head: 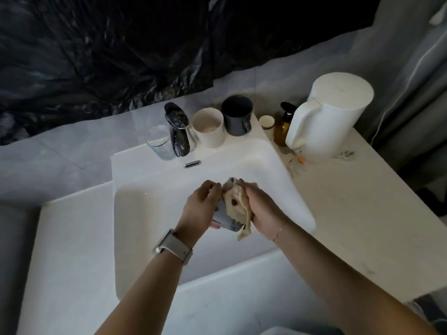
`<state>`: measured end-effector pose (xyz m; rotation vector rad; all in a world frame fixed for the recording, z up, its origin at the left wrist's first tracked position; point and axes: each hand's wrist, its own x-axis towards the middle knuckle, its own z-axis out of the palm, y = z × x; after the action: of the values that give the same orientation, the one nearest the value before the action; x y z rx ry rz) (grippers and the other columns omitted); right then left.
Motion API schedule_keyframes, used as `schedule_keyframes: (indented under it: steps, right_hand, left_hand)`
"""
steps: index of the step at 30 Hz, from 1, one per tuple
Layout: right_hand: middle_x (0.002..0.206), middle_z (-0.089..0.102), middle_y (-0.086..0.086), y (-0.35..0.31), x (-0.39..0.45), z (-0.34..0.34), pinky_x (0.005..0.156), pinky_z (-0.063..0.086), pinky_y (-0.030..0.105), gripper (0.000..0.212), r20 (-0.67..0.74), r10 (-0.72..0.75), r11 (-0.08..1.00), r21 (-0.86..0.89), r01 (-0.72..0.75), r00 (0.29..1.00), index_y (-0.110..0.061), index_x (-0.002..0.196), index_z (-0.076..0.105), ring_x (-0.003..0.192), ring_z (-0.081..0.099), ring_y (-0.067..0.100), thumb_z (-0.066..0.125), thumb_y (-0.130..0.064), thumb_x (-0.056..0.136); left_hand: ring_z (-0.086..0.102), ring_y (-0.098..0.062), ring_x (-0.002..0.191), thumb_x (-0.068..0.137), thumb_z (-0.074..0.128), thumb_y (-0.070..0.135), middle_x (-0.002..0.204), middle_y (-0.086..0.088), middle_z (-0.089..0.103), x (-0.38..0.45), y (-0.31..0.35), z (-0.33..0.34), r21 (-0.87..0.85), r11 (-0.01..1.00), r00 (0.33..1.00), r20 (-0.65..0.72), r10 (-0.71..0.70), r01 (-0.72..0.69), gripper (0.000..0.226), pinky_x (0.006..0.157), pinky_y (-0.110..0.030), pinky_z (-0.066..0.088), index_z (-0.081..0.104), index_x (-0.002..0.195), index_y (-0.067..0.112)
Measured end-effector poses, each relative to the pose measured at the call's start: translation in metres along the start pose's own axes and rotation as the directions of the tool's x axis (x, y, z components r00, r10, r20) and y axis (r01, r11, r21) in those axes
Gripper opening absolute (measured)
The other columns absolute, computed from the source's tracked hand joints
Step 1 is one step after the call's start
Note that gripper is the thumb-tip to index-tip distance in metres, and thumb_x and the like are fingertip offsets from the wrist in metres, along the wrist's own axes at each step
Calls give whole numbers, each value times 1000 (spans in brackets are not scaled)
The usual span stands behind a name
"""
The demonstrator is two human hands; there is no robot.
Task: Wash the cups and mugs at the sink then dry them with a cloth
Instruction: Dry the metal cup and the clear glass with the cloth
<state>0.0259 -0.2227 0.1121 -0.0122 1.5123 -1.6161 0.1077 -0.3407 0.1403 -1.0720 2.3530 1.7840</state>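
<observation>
The left hand (202, 205) grips a grey cup (226, 217) over the sink (150, 213), its fingers curled round the cup's side. The right hand (260, 209) holds a beige cloth (235, 204) and presses it against the cup, with the fingers closed on the fabric. One end of the cloth is pushed toward the cup's mouth and the other end hangs down below the cup's base. The cup lies tilted between the two hands, above the middle of the basin. A watch (173, 247) is on the left wrist and a thin bracelet (278, 234) on the right one.

Behind the hands, at the back edge of the sink, stands the chrome tap (179, 128). Just left of it is a clear glass (158, 142). Right of the tap stand a white cup (209, 128) and next to it a dark mug (238, 118) (its handle points to the right). Further right, on the counter (362, 201), there are a small jar (266, 122), an amber bottle (284, 128) with a black pump, and a big white kettle (331, 119). Black plastic sheet (108, 44) covers the wall behind.
</observation>
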Motion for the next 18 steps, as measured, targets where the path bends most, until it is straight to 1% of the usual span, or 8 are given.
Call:
schedule_keyframes:
  steps: [2, 4, 6, 8, 10, 12, 15, 18]
  right_hand:
    - [106, 68, 11, -4, -3, -3, 98, 46, 43, 37, 5, -52, 998, 28, 52, 999, -9, 106, 66, 103, 63, 24, 43, -37, 99]
    - [97, 70, 8, -4, -7, -9, 96, 47, 45, 32, -57, -67, 993, 91, 72, 996, -14, 94, 69, 94, 65, 22, 49, -39, 94]
    - [96, 72, 7, -2, -10, -17, 95, 48, 44, 30, -139, -76, 982, 162, 98, 987, -18, 89, 72, 95, 66, 22, 52, -41, 89]
    - [100, 72, 6, 6, -17, -23, 89, 50, 39, 36, -153, -118, 993, 13, 121, 981, -19, 94, 71, 94, 66, 16, 56, -50, 81]
    - [95, 71, -1, 12, -32, -19, 74, 51, 23, 28, -56, -206, 966, -170, 194, 977, -22, 94, 68, 83, 65, 0, 60, -46, 82]
    - [110, 68, -11, 19, -49, -4, 83, 46, 12, 27, 188, -334, 898, -236, 373, 924, -23, 114, 61, 102, 59, -9, 54, -31, 89]
    - [145, 45, -6, 39, -59, 18, 111, 30, 22, 42, 429, -462, 767, -247, 593, 776, -19, 141, 40, 138, 36, 8, 42, -21, 99]
    - [135, 52, 1, 34, -43, 29, 110, 34, 35, 34, 447, -475, 665, -381, 642, 758, -16, 129, 51, 130, 46, 16, 38, -31, 101]
  left_hand:
    - [68, -30, 81, 101, 42, 36, 96, -13, 69, -8, -8, 3, -332, 926, 979, -27, -200, 180, 31, 54, -35, 56, 64, 102, 14]
    - [68, -28, 80, 100, 42, 37, 89, -8, 72, -17, -17, 1, -588, 770, 954, 8, -301, 248, 33, 62, -39, 55, 68, 95, 17]
    - [68, -27, 82, 99, 43, 35, 83, -5, 72, -25, -27, -3, -696, 687, 958, 5, -286, 209, 35, 72, -41, 54, 70, 83, 21]
    - [71, -27, 83, 101, 43, 30, 84, -4, 74, -33, -37, -8, -758, 633, 965, -20, -263, 157, 32, 75, -44, 56, 69, 85, 22]
    - [73, -25, 81, 100, 43, 32, 91, -7, 75, -38, -44, -11, -831, 527, 961, 32, -275, 179, 28, 69, -42, 59, 67, 94, 19]
    - [73, -27, 81, 98, 43, 36, 96, -11, 74, -40, -46, -12, -888, 402, 950, 105, -294, 222, 34, 68, -40, 59, 69, 100, 14]
    - [72, -27, 75, 97, 42, 37, 89, -13, 74, -45, -47, -7, -932, 275, 938, 147, -315, 238, 44, 71, -37, 55, 77, 87, 12]
    - [70, -24, 71, 97, 40, 34, 84, -10, 72, -51, -50, 3, -951, 226, 925, 121, -360, 212, 43, 69, -34, 50, 74, 84, 12]
